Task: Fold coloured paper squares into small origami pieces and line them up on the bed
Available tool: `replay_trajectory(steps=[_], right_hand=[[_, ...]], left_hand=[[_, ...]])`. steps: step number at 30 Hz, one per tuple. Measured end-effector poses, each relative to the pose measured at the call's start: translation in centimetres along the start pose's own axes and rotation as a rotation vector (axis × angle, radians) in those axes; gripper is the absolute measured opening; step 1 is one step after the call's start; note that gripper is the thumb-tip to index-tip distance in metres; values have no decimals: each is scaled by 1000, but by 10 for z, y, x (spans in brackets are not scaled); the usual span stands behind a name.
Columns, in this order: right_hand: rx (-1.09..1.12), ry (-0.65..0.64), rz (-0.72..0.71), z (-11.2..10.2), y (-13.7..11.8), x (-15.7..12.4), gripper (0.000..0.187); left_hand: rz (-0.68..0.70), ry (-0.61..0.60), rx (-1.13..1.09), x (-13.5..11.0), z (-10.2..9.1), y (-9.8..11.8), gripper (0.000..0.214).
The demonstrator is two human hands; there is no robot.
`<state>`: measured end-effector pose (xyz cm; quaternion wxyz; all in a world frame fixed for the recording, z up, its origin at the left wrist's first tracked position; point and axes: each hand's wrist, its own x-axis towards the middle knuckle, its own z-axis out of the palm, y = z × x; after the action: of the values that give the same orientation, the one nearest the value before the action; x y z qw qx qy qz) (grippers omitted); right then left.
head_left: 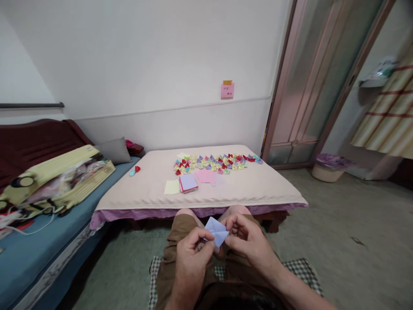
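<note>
Both hands meet over my lap, pinching a small pale blue folded paper (217, 231). My left hand (192, 254) grips its left side with thumb and fingers closed. My right hand (248, 239) holds its right edge, fingers curled. On the low table (145, 193) ahead lie a stack of coloured paper squares (188, 183), a yellow sheet (172, 187), pink sheets (206, 176) and several small folded paper pieces (216, 162) in rows.
A blue-covered bed (29, 254) with a yellow bag (54, 178) stands at the left. Two small folded pieces (134, 171) sit on the bed's edge. A basket (328, 168) stands by the glass door at the right. I sit on a checked cushion (303, 269).
</note>
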<state>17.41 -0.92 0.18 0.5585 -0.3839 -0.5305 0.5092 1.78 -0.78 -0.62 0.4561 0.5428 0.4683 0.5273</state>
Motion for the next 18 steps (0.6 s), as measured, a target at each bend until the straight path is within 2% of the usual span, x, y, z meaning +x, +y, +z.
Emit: replay_trajectory(steps=[2,6,11,15,18], right_hand=[[10,12,32,2,1,2,21],[14,-40,126,3,5,5,22],[39,-50,173,2,3,6,27],[12,-60,161,2,1,5,27],[0,-73,155,3,3,6,27]], left_hand=[[8,-1,-8,0,1,0,4],[-3,4,-29,0,3,-5,8],[-103,-53,-231,6,4,-9,32],[-124,-94,-229,7,0,-9,16],[-123,-66,-198,6,-2,-10,20]])
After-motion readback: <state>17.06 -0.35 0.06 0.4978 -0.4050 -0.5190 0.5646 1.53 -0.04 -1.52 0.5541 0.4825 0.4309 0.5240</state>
